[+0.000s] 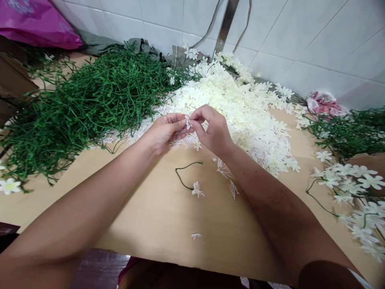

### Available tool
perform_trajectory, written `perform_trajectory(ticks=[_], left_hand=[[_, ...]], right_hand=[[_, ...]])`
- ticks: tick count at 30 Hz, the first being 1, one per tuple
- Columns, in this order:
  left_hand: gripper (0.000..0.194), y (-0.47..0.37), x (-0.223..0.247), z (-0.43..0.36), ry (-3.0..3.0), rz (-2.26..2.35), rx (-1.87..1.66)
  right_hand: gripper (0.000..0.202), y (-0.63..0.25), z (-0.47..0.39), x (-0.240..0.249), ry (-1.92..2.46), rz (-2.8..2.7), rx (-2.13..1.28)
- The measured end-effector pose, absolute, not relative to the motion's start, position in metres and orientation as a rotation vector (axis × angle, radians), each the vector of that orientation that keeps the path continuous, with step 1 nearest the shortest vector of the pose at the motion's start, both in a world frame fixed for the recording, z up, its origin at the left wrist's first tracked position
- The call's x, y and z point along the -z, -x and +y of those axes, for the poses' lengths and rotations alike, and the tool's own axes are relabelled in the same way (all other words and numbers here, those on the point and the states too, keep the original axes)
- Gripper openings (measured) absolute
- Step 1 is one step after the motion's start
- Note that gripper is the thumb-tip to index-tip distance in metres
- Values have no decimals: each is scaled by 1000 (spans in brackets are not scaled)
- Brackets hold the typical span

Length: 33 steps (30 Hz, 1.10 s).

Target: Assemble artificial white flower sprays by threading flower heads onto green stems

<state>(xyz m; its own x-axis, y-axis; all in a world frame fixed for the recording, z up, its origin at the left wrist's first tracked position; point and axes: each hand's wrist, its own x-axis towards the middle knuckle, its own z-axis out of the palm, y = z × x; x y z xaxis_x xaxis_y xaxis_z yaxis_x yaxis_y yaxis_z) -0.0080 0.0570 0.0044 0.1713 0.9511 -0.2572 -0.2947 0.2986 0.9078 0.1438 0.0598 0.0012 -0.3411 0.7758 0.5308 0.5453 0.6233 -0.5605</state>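
My left hand (170, 129) and my right hand (211, 127) meet over the middle of the cardboard. Between their fingertips is a small white artificial flower (188, 121), pinched from both sides and partly hidden by the fingers. Below them on the cardboard lies a green plastic stem (179, 176) with one white flower (197, 188) at its lower end. Loose white stamen sprigs (222, 167) rest beside my right forearm. Just behind my hands spreads a large heap of white and pale yellow flowers (222, 94).
A big pile of green stems (99, 90) fills the left side. Finished-looking flower sprigs (357, 192) and more green stems (357, 130) lie at the right. A tiled wall (325, 36) closes off the back. A pink bag (36, 24) sits at the far left, and the cardboard (156, 228) ends near my body.
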Motion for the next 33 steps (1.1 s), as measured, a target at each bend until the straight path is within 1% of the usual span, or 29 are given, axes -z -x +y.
perform_trajectory(ticks=[2, 3, 7, 11, 14, 16, 18, 20, 22, 25, 29, 33], left_hand=[[10, 9, -4, 58, -831, 979, -1042], [10, 10, -4, 58, -836, 968, -1042], [11, 8, -6, 57, -923, 971, -1047], [14, 5, -7, 58, -1077, 1079, -1032], [16, 8, -9, 56, -1348, 1185, -962], [17, 11, -13, 51, -1645, 1206, -766], [13, 13, -18, 42, -1957, 1158, -418], [17, 12, -21, 34, -2187, 1083, -81], [17, 8, -20, 29, -2313, 1060, 65], [17, 4, -12, 32, -2308, 1044, -31], [18, 4, -4, 37, -2090, 982, -234], [22, 4, -4, 36, -2103, 841, -131]], right_hand=[[2, -144, 61, -4, 1052, -1964, -522], [3, -144, 62, -6, 1060, -1921, -611], [16, -144, 63, -13, 1126, -1803, -889], [10, -146, 64, -16, 1120, -1841, -998], [12, -149, 66, -17, 1109, -1828, -993], [14, -153, 66, -18, 1108, -1783, -980], [16, -161, 62, -16, 1099, -1734, -1012], [22, -171, 53, -12, 1070, -1678, -1095], [29, -181, 40, -6, 1027, -1618, -1202], [36, -191, 20, 4, 989, -1470, -1352], [38, -190, 11, 14, 964, -1312, -1506], [36, -189, 17, 22, 960, -1225, -1566]])
